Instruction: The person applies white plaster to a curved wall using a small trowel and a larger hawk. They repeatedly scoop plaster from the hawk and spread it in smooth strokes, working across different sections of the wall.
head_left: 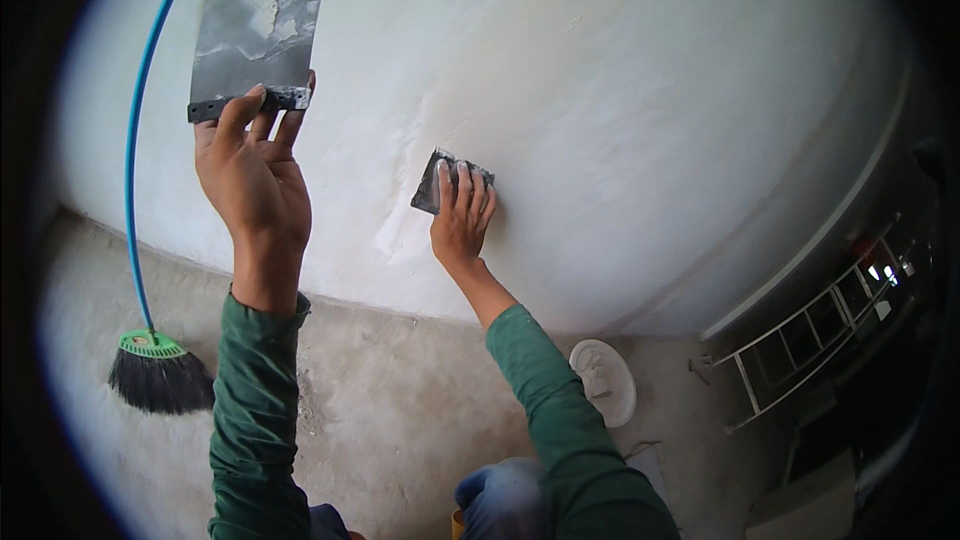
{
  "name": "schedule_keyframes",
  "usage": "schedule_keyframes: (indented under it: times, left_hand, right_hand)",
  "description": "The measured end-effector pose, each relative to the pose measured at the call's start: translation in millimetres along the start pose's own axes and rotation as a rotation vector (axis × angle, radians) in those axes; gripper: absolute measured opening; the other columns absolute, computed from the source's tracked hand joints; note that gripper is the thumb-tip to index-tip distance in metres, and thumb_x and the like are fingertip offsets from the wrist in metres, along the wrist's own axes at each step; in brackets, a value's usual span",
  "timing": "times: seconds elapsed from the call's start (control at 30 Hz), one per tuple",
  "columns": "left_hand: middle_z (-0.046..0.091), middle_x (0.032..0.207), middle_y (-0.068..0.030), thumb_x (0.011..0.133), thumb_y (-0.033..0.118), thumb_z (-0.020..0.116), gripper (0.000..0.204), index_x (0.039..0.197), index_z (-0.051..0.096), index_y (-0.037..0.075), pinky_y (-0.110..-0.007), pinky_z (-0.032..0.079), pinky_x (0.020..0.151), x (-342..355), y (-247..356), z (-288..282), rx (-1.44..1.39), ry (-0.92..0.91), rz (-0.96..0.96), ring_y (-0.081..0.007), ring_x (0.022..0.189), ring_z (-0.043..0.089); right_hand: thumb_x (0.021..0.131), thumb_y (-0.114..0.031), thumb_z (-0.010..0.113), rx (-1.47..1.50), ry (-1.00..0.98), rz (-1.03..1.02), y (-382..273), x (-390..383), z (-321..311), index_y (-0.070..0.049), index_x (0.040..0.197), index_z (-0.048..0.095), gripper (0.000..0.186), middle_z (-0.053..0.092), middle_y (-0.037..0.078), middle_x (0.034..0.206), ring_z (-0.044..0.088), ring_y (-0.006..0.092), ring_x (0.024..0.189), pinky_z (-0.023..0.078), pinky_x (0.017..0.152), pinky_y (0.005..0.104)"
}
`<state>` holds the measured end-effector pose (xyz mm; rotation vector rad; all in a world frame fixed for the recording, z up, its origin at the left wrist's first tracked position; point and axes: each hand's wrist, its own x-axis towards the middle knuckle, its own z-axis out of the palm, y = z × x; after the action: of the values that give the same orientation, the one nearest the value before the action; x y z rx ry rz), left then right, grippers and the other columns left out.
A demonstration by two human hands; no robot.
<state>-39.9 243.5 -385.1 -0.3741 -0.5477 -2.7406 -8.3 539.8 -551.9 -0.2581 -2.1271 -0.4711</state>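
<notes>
My left hand [260, 175] grips a wide putty knife [250, 40] by its dark edge strip, the broad metal blade pointing up. White filler is smeared on that blade, with a thicker lump near its top. To the right, my right hand [463, 210] presses a second, smaller dark putty knife [428, 190] against the white wall [600, 120], fingers spread along its back. Pale streaks of filler mark the wall around this blade. How the right thumb sits is hidden.
A broom [160, 370] with a blue handle and black bristles leans on the wall at left. On the concrete floor [400, 390] stands a round white tub [605, 380] with whitish material inside. A metal ladder [800, 345] is at the far right, near dark clutter.
</notes>
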Motion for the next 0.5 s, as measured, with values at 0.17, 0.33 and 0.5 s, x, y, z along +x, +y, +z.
schedule_keyframes:
  times: [0.17, 0.33, 0.5]
  left_hand:
    - [0.059, 0.124, -0.0200, 0.097, 0.002, 0.059, 0.037, 0.132, 0.046, -0.003, -0.043, 0.061, 0.094, -2, 0, 0, -0.025, -0.055, 0.005, -0.0376, 0.114, 0.070]
    - [0.060, 0.123, -0.0189, 0.097, 0.002, 0.060, 0.038, 0.132, 0.046, -0.003, -0.045, 0.060, 0.093, -3, 6, 0, -0.031, -0.028, -0.020, -0.0374, 0.112, 0.070]
    - [0.061, 0.123, -0.0185, 0.096, 0.003, 0.061, 0.041, 0.134, 0.047, -0.003, -0.042, 0.060, 0.091, -3, 6, 2, -0.053, -0.015, -0.043, -0.0345, 0.112, 0.070]
  right_hand:
    - [0.096, -0.005, 0.055, -0.007, -0.114, -0.088, -12, -66, 34, -0.015, 0.157, 0.044, 0.063, 0.046, 0.017, 0.153, 0.041, 0.0398, 0.142, 0.026, 0.119, 0.0646]
    - [0.097, -0.008, 0.056, 0.026, -0.309, -0.170, -25, -98, 2, -0.014, 0.154, 0.049, 0.058, 0.049, 0.017, 0.151, 0.045, 0.0367, 0.140, 0.033, 0.116, 0.0620]
    - [0.098, -0.005, 0.054, 0.034, 0.083, 0.315, 79, 92, -96, -0.011, 0.154, 0.050, 0.056, 0.048, 0.017, 0.154, 0.048, 0.0388, 0.136, 0.038, 0.112, 0.0552]
